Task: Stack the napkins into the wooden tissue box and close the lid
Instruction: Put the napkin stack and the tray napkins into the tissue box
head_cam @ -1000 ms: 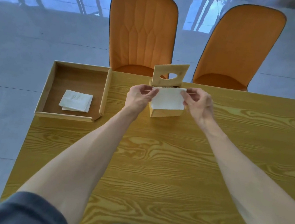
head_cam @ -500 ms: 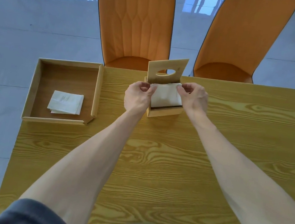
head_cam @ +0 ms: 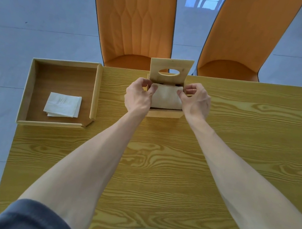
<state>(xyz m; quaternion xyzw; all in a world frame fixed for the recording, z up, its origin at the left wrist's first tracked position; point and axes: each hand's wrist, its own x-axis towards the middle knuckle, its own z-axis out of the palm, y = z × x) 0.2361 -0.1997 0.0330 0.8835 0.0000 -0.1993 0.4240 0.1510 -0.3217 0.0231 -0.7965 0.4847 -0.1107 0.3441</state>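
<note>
On bare, unlabelled table (head_cam: 158,164), left hand (head_cam: 138,98) and right hand (head_cam: 196,101) pinch napkin (head_cam: 166,98) inside tissue box (head_cam: 165,114).

No readable text, label, brand, number or sign anywhere in view. Wooden tissue box (head_cam: 164,113) between hands: plain wood, no marking. Napkins (head_cam: 62,105) in tray (head_cam: 96,91) left of left hand: blank white. Tabletop (head_cam: 158,164): wood grain only.
</note>
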